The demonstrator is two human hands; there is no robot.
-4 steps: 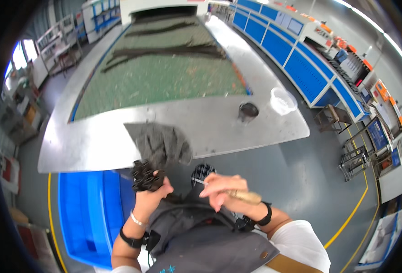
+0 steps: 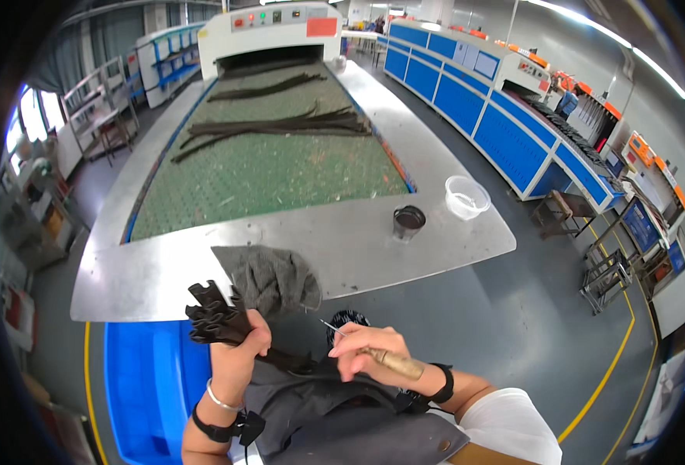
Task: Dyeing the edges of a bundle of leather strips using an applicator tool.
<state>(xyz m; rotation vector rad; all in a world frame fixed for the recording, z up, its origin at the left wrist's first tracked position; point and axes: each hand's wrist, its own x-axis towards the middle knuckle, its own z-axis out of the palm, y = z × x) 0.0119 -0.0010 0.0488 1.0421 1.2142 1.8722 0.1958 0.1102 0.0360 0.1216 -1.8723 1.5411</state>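
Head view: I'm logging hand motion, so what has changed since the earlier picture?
The left hand and its dark bundle have shifted left relative to the grey cloth; the camera has tilted up. Nothing was grasped or released: the right hand keeps its wooden-handled tool. The cloth stayed put.

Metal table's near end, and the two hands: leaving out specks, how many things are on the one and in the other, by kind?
Cup: 1, on the table
Tub: 1, on the table
Cloth: 1, on the table
Dark bundle: 1, in the left hand
Tool: 1, in the right hand
Total: 5
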